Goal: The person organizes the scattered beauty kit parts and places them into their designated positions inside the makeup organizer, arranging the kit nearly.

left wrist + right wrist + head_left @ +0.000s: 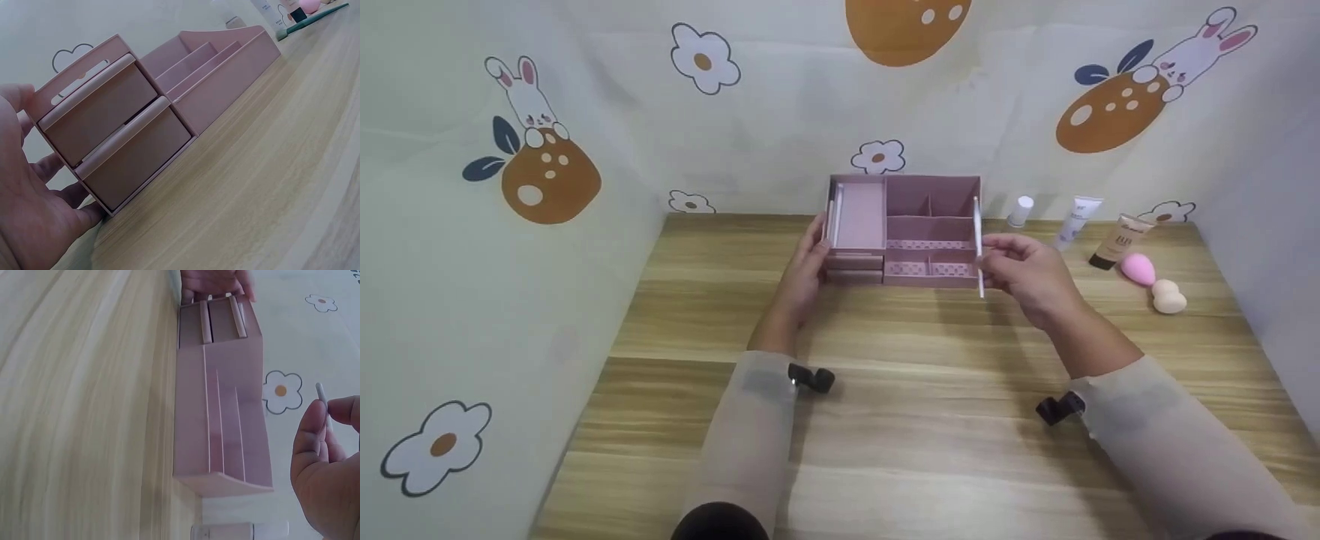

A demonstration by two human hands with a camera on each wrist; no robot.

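A pink desktop organizer [934, 232] stands at the back of the table, with two drawers [135, 152] on its left and divided compartments on its right. My left hand [806, 266] grips its left side, thumb at the upper edge and fingers spread along the outer wall. At the opposite end, thumb and fingertips of my right hand [1027, 277] pinch a slim white stick [979, 255]. That stick's rounded end shows above the fingers in the right wrist view. In the head view it overlaps the organizer's right edge.
Right of the organizer stand a small white-capped bottle [1021, 211], a white tube [1078, 221] and a beige tube [1121, 241]. Beside them lie a pink sponge [1138, 269] and a cream sponge [1169, 297]. The left wrist view shows a thin green brush-like stick [315, 20]. Patterned cloth [780, 127] hangs behind.
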